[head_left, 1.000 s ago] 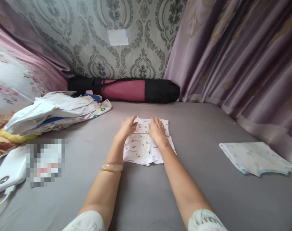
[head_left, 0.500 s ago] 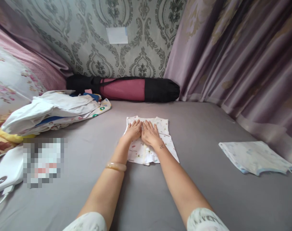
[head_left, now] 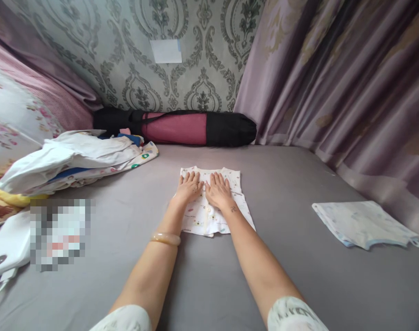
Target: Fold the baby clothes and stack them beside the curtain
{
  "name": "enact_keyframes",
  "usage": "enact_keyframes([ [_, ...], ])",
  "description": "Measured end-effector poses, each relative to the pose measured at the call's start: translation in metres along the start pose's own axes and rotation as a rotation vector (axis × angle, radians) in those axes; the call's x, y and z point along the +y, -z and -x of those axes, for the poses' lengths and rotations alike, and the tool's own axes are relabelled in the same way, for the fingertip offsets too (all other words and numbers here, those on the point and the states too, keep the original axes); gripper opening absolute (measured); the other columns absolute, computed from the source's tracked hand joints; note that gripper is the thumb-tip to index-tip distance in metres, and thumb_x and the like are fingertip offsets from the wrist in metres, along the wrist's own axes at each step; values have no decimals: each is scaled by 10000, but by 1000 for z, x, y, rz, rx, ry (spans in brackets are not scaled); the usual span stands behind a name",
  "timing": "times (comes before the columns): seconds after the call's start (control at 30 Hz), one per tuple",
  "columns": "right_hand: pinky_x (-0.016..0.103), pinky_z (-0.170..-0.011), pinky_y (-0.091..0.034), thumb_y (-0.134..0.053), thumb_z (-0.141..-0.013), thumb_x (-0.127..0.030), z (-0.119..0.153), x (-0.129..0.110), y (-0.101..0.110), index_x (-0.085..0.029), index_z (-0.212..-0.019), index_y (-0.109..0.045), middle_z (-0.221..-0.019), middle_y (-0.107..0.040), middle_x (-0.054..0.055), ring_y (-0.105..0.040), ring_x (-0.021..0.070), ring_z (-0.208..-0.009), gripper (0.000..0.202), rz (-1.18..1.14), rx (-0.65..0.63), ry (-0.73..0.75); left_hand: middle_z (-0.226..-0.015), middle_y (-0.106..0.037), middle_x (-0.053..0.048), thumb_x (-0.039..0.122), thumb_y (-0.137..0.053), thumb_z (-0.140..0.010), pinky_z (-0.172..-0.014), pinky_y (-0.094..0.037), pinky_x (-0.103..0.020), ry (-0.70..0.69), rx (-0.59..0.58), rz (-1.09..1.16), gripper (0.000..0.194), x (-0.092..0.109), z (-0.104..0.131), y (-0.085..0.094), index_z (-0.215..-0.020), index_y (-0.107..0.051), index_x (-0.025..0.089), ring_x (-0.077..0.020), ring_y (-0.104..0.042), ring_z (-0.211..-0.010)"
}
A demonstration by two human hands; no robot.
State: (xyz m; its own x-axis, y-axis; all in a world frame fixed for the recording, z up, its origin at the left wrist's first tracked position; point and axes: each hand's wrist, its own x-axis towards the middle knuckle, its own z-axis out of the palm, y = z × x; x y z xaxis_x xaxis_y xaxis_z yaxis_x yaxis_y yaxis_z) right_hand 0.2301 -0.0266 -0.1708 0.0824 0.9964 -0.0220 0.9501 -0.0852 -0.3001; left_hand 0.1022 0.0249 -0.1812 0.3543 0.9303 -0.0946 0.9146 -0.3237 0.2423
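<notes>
A small white patterned garment (head_left: 212, 220), with a line of buttons down its middle, lies spread on the grey bed sheet (head_left: 202, 285). My left hand (head_left: 189, 187) rests flat on its left upper part, fingers stretched out. Beside it, my right hand (head_left: 219, 189) lies flat on the right upper part, also with fingers extended. A narrow gap separates the two hands. Both palms hide part of the cloth beneath them, and neither hand grips anything.
A folded white cloth with blue edging (head_left: 366, 225) lies at the right. At the left are a heap of clothes (head_left: 74, 154) and a white power bank (head_left: 11, 246) with a cable. A long black and pink bag (head_left: 175, 128) lies along the wall.
My hands have moved slightly apart on the garment, the left to the left and the right to the right. The garment stays spread in place.
</notes>
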Motion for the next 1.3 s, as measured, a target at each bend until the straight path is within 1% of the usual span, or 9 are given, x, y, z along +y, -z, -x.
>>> enact_keyframes([
  [0.17,435,-1179,-46,-194,-993,-382,-1,0,3,-55,-1521,-234,-1601,-179,112,-97,240,-1475,622,-15,-20,-6,-1597,-211,-109,469,-198,-970,-1183,-109,-509,-1,-8,3,640,2,2,5,-1524,-240,152,-286,-145,-1477],
  [0.33,470,-1172,-20,-211,-992,-364,-4,10,8,-69,-1523,-233,-1608,-139,124,-66,258,-1478,608,5,67,-104,-1597,-191,-144,467,-179,-972,-1179,-87,-535,81,80,14,652,0,6,10,-1509,-276,111,-300,-103,-1483],
  [0.43,485,-1168,-30,-223,-991,-359,-6,16,4,-72,-1520,-245,-1603,-164,128,-94,270,-1473,603,24,43,-161,-1599,-176,-155,466,-172,-967,-1178,-91,-534,118,42,20,664,-2,5,9,-1502,-289,91,-303,-90,-1484],
  [0.7,480,-1169,-48,-222,-987,-352,-6,17,4,-92,-1518,-267,-1598,-189,127,-115,265,-1471,592,23,23,-163,-1598,-187,-145,476,-183,-959,-1166,-95,-572,110,47,43,655,-4,5,11,-1485,-322,111,-303,-98,-1483],
  [0.83,484,-1170,-23,-238,-986,-352,-6,23,8,-80,-1526,-233,-1603,-153,143,-79,273,-1477,605,39,142,-211,-1584,-226,-158,484,-191,-955,-1171,-65,-575,159,156,29,679,-9,6,13,-1487,-315,80,-315,-99,-1481],
  [0.9,486,-1171,-32,-235,-985,-360,-8,29,7,-38,-1519,-228,-1599,-155,158,-69,282,-1476,623,46,167,-269,-1585,-220,-158,487,-187,-952,-1173,-69,-571,182,152,22,691,-12,5,12,-1491,-306,72,-318,-107,-1480],
  [1.03,480,-1169,-94,-210,-987,-397,-11,36,0,7,-1502,-251,-1589,-184,168,-91,280,-1473,656,42,109,-323,-1595,-175,-167,497,-181,-946,-1162,-107,-590,197,93,39,706,-19,2,5,-1499,-285,71,-326,-150,-1471],
  [1.17,481,-1166,-92,-206,-987,-402,-13,37,-4,0,-1501,-258,-1589,-184,172,-88,275,-1473,654,42,132,-315,-1594,-180,-167,503,-191,-944,-1154,-107,-598,186,130,74,699,-20,2,1,-1494,-296,84,-330,-146,-1471],
  [1.3,483,-1166,-94,-191,-991,-425,-8,40,6,-23,-1501,-265,-1590,-190,167,-95,287,-1472,653,-47,104,-279,-1577,-220,-199,529,-181,-946,-1147,-101,-598,163,167,179,711,-23,4,4,-1483,-287,75,-339,-174,-1463],
])
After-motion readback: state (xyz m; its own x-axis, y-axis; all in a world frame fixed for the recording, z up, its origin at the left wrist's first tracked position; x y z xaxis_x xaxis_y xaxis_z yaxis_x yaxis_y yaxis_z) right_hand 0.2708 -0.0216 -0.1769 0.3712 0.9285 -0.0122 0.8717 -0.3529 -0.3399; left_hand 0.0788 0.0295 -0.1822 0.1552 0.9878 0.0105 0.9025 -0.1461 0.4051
